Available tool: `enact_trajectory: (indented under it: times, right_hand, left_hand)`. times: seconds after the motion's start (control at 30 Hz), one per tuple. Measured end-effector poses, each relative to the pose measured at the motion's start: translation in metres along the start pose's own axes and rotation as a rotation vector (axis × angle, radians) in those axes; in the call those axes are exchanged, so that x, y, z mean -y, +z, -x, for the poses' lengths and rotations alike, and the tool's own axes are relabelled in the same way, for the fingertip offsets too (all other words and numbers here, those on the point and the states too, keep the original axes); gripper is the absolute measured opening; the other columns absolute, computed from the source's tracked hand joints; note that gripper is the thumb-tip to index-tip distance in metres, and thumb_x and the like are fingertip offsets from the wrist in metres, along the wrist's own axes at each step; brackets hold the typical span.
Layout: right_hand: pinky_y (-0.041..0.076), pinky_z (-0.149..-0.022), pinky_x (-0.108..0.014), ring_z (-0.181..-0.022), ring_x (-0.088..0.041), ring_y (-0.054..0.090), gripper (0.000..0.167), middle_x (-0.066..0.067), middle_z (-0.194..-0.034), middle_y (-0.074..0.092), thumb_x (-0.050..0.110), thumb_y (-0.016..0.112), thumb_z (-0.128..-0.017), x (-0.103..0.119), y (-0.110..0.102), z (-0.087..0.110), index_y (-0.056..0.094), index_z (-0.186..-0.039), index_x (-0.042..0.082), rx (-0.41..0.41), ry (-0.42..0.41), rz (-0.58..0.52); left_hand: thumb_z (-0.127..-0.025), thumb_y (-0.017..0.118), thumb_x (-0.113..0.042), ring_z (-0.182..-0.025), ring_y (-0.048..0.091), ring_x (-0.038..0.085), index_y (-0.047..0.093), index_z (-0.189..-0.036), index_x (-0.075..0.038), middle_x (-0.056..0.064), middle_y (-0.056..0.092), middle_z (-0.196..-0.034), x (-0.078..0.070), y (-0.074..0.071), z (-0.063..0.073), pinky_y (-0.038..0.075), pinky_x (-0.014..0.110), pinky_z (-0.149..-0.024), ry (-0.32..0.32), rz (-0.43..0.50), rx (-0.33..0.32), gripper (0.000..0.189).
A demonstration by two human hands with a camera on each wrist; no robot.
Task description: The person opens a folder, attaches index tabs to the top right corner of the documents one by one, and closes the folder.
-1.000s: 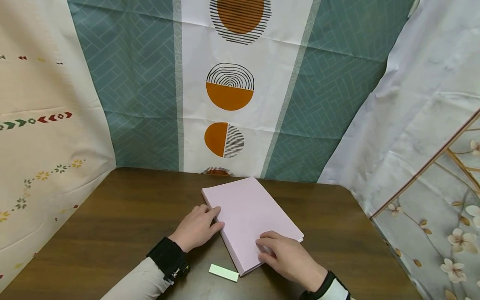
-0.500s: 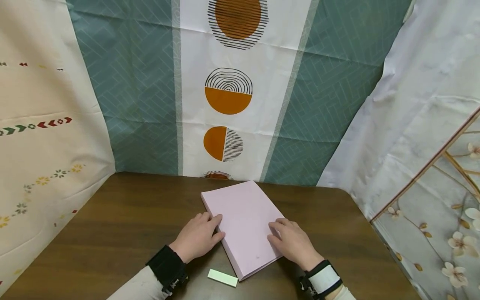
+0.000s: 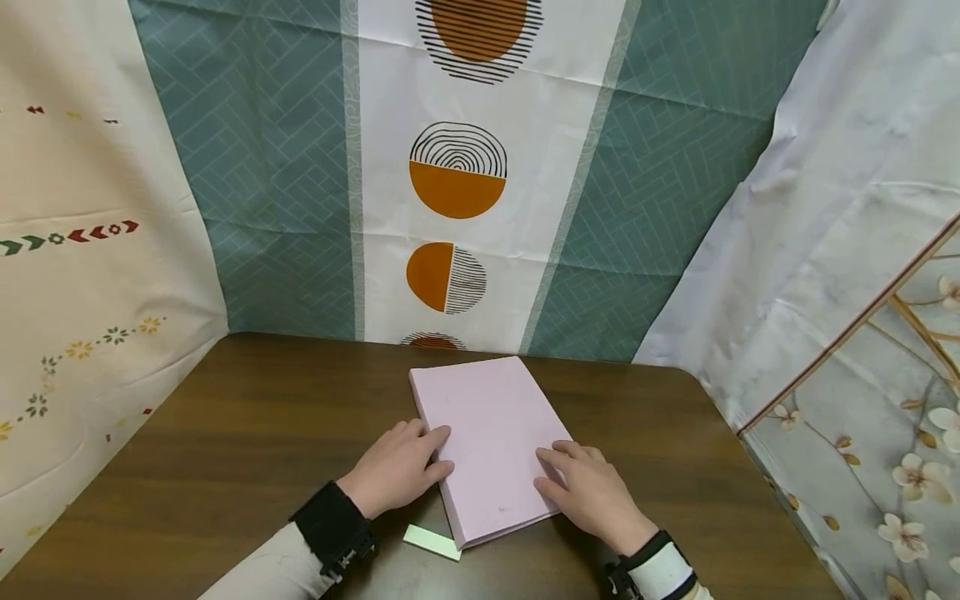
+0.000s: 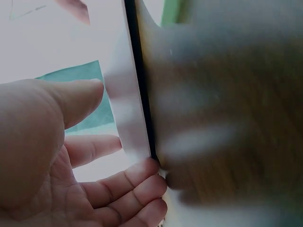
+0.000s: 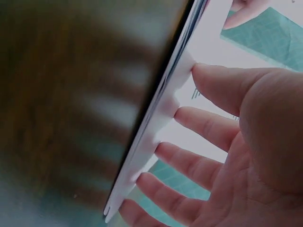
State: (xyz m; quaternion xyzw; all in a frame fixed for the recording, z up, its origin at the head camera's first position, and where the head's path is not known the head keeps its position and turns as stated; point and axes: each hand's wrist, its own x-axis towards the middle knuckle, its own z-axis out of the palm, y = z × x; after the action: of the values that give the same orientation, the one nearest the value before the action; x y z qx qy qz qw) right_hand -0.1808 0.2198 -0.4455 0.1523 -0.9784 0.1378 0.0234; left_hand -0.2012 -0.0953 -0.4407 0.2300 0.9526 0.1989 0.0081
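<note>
A pale pink binder (image 3: 487, 417) lies closed on the wooden table, its long sides slanting slightly. At its left side, my left hand (image 3: 393, 471) touches the spine with its fingertips; thumb and fingers are spread in the left wrist view, close along the spine (image 4: 125, 99). Across from it, my right hand (image 3: 592, 492) rests its fingertips on the binder's right edge. Relaxed fingers line up along that edge (image 5: 156, 111) in the right wrist view, where thin layers show between the covers. The binder's near left corner overlaps the end of a pale green strip (image 3: 431, 542).
The brown wooden table (image 3: 300, 392) reaches back to a hanging teal and white cloth (image 3: 285, 208) with orange circles. A cream patterned cloth (image 3: 97, 292) hangs at the left, and a white floral one (image 3: 825, 358) at the right.
My right hand has shifted from the binder's near right part up to its right edge. The binder has turned slightly clockwise, its near end swinging left over the green strip's end.
</note>
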Motion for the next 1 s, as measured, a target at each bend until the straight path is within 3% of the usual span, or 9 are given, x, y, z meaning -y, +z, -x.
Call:
enact_trajectory:
  times: [0.17, 0.33, 0.6, 0.8, 1.0]
  right_hand:
    - [0.048, -0.105, -0.071, -0.13, -0.049, 0.061, 0.045, -0.017, -0.146, 0.067, 0.034, 0.081, -0.101, 0.007, 0.001, 0.007, 0.075, -0.14, 0.012, 0.023, -0.02, -0.033]
    - [0.046, -0.105, -0.074, -0.134, -0.049, 0.057, 0.049, -0.019, -0.152, 0.063, 0.033, 0.081, -0.101, 0.012, 0.003, 0.01, 0.073, -0.144, 0.009, 0.055, -0.066, -0.073]
    - [0.047, -0.11, -0.066, -0.136, -0.043, 0.056, 0.054, -0.019, -0.156, 0.061, 0.033, 0.081, -0.101, 0.018, 0.004, 0.007, 0.07, -0.148, 0.009, 0.088, -0.182, -0.078]
    - [0.046, -0.114, -0.064, -0.142, -0.04, 0.054, 0.055, -0.017, -0.158, 0.059, 0.035, 0.082, -0.101, 0.021, 0.004, 0.002, 0.069, -0.15, 0.011, 0.114, -0.181, -0.076]
    - [0.046, -0.115, -0.064, -0.145, -0.04, 0.052, 0.055, -0.018, -0.158, 0.058, 0.035, 0.082, -0.101, 0.021, 0.006, -0.001, 0.069, -0.149, 0.012, 0.13, -0.17, -0.095]
  left_hand:
    - [-0.105, 0.078, -0.032, -0.111, 0.059, 0.031, 0.065, -0.151, -0.004, 0.021, 0.066, -0.13, 0.006, -0.002, -0.003, 0.053, 0.051, -0.098, -0.035, 0.024, -0.003, 0.056]
    - [-0.106, 0.077, -0.027, -0.118, 0.062, 0.035, 0.065, -0.151, -0.002, 0.022, 0.067, -0.132, 0.014, -0.004, -0.005, 0.054, 0.054, -0.103, -0.063, 0.02, -0.034, 0.053]
    - [-0.108, 0.073, -0.02, -0.127, 0.063, 0.042, 0.065, -0.149, 0.001, 0.024, 0.068, -0.135, 0.031, -0.008, -0.004, 0.053, 0.057, -0.108, -0.05, -0.031, -0.07, 0.047]
    - [-0.109, 0.072, -0.022, -0.133, 0.061, 0.042, 0.063, -0.151, 0.001, 0.024, 0.067, -0.141, 0.038, -0.009, -0.007, 0.051, 0.057, -0.112, -0.07, -0.031, -0.06, 0.048]
    - [-0.11, 0.07, -0.019, -0.134, 0.061, 0.043, 0.062, -0.152, 0.003, 0.025, 0.067, -0.143, 0.037, -0.011, -0.009, 0.05, 0.057, -0.113, -0.051, -0.041, -0.064, 0.048]
